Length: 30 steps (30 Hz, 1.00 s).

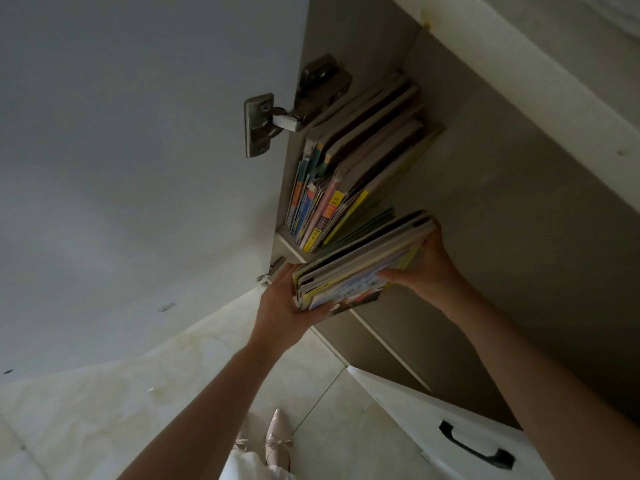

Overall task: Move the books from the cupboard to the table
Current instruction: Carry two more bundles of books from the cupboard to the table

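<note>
A bundle of several thin colourful books is tilted out at the front edge of a cupboard shelf. My left hand grips the bundle's near lower end. My right hand holds its far side, fingers curled over the top edge and thumb underneath. Behind the bundle, several more books lean together against the cupboard's left wall, spines facing out.
The open white cupboard door hangs at the left on a metal hinge. A lower white door with a black handle stands open at the bottom right. Pale tiled floor and my shoes lie below.
</note>
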Tool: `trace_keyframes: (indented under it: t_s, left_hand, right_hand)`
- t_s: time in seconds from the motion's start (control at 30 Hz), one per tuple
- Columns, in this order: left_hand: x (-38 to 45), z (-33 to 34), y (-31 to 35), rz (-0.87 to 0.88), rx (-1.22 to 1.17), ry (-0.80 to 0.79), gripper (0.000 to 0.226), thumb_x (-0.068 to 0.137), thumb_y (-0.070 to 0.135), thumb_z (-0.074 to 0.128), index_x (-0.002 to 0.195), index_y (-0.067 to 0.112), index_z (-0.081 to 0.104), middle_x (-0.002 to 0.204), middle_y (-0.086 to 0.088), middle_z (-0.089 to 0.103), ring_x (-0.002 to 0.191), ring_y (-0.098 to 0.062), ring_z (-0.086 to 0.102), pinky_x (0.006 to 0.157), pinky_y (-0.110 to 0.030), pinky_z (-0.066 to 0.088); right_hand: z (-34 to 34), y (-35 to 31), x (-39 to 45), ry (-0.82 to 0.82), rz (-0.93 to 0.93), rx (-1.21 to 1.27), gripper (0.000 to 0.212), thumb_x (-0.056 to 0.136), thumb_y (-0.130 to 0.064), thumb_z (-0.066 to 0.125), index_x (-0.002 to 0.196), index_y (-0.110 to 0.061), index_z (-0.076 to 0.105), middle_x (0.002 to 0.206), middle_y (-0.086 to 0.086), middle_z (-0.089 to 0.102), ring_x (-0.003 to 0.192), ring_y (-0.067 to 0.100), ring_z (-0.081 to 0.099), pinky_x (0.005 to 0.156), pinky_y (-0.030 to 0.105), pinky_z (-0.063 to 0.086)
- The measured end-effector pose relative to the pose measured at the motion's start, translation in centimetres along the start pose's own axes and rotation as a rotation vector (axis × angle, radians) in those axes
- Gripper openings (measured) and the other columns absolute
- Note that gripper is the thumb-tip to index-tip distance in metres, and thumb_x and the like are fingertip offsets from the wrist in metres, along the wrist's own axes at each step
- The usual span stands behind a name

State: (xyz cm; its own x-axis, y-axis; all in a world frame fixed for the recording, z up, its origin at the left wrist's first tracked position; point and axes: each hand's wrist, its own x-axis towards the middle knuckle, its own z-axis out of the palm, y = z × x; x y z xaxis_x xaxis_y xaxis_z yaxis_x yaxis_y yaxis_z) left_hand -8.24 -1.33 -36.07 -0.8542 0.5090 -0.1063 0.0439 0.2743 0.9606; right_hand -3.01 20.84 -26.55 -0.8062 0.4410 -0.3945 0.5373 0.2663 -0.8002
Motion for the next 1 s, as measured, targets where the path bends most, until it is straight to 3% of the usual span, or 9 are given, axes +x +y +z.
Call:
trace_keyframes:
  t_s: [0.1, 0.23, 0.33, 0.47, 0.57, 0.7, 0.83, 0.97, 1.0]
  left_hand:
    - [0.4, -1.2, -1.1, -0.002, -0.099, -0.088, 0.062, 0.064, 0.044, 0.081, 0.121, 0.035, 0.057, 0.115, 0.005, 0.069, 0.109, -0.014, 0.065, 0.086, -0.050, 0.056]
    - [1.2, -2.2, -1.4, 0.016, -0.107, -0.196, 0.073, 0.065, 0.041, 0.083, 0.129, 0.019, 0.056, 0.119, 0.001, 0.068, 0.113, -0.018, 0.063, 0.092, -0.052, 0.053]
    - [1.5, -2.3, -2.1, -0.026, -0.115, -0.269, 0.078, 0.063, 0.036, 0.086, 0.132, 0.018, 0.053, 0.122, 0.001, 0.066, 0.117, -0.019, 0.061, 0.096, -0.053, 0.050]
    - [1.4, -2.1, -2.6, -0.099, -0.157, -0.232, 0.073, 0.063, 0.031, 0.086, 0.129, 0.023, 0.056, 0.122, -0.001, 0.067, 0.116, -0.023, 0.061, 0.095, -0.054, 0.051]
    - [0.8, -2.1, -2.6, -0.147, -0.146, -0.206, 0.069, 0.060, 0.036, 0.083, 0.123, 0.023, 0.062, 0.116, 0.002, 0.070, 0.111, -0.018, 0.065, 0.092, -0.050, 0.054]
    - [-1.7, -3.1, -1.8, -0.228, -0.153, -0.279, 0.071, 0.058, 0.040, 0.084, 0.121, 0.018, 0.061, 0.116, 0.001, 0.069, 0.110, -0.019, 0.066, 0.086, -0.050, 0.057]
    - [-4.8, -4.3, 1.4, -0.216, -0.268, -0.280, 0.074, 0.067, 0.032, 0.086, 0.127, 0.007, 0.051, 0.124, -0.010, 0.064, 0.118, -0.030, 0.061, 0.090, -0.058, 0.053]
    - [-8.0, -5.5, 4.8, -0.207, -0.363, -0.245, 0.067, 0.073, 0.009, 0.079, 0.128, -0.003, 0.042, 0.125, -0.009, 0.064, 0.118, -0.032, 0.061, 0.085, -0.043, 0.057]
    - [-9.0, -5.9, 5.6, -0.219, -0.363, -0.227, 0.063, 0.073, 0.001, 0.075, 0.127, -0.004, 0.043, 0.124, -0.008, 0.065, 0.116, -0.031, 0.063, 0.082, -0.038, 0.058]
  right_hand:
    - [0.0, 2.1, -0.3, -0.147, 0.100, 0.018, 0.090, 0.067, 0.000, 0.082, 0.140, -0.024, 0.035, 0.135, -0.003, 0.051, 0.123, 0.010, 0.048, 0.091, 0.018, 0.044]
    - [-0.2, 4.0, -0.4, -0.142, 0.115, -0.032, 0.081, 0.058, -0.012, 0.089, 0.130, -0.020, 0.053, 0.125, -0.001, 0.062, 0.119, 0.014, 0.056, 0.103, 0.042, 0.046]
    - [-0.4, 4.0, 0.0, -0.119, 0.117, -0.026, 0.089, 0.047, -0.022, 0.094, 0.128, -0.019, 0.055, 0.124, 0.000, 0.064, 0.118, 0.015, 0.058, 0.102, 0.045, 0.047]
    - [0.1, 3.8, 0.3, -0.075, 0.082, -0.072, 0.088, 0.055, -0.009, 0.090, 0.132, -0.014, 0.049, 0.129, 0.000, 0.058, 0.118, 0.012, 0.053, 0.093, 0.017, 0.048]
    - [0.6, 4.6, -1.0, -0.005, 0.111, -0.040, 0.090, 0.052, -0.020, 0.092, 0.131, -0.013, 0.049, 0.130, 0.002, 0.056, 0.122, 0.017, 0.052, 0.104, 0.035, 0.044]
    - [1.4, 4.4, -5.2, -0.010, 0.109, 0.062, 0.059, 0.060, -0.002, 0.087, 0.108, -0.020, 0.058, 0.119, 0.009, 0.062, 0.116, 0.024, 0.058, 0.098, 0.044, 0.049]
    - [1.8, 3.2, -8.8, -0.006, 0.124, 0.176, 0.092, 0.031, -0.048, 0.093, 0.110, -0.019, 0.059, 0.114, 0.004, 0.066, 0.109, 0.022, 0.062, 0.090, 0.044, 0.053]
    - [1.2, 1.1, -10.9, -0.057, 0.175, 0.190, 0.059, 0.063, 0.002, 0.084, 0.111, -0.017, 0.056, 0.105, -0.003, 0.066, 0.110, 0.025, 0.062, 0.087, 0.040, 0.055]
    - [1.1, 0.5, -11.5, -0.076, 0.181, 0.174, 0.059, 0.065, 0.004, 0.081, 0.112, -0.021, 0.055, 0.108, -0.003, 0.066, 0.111, 0.024, 0.062, 0.086, 0.040, 0.055]
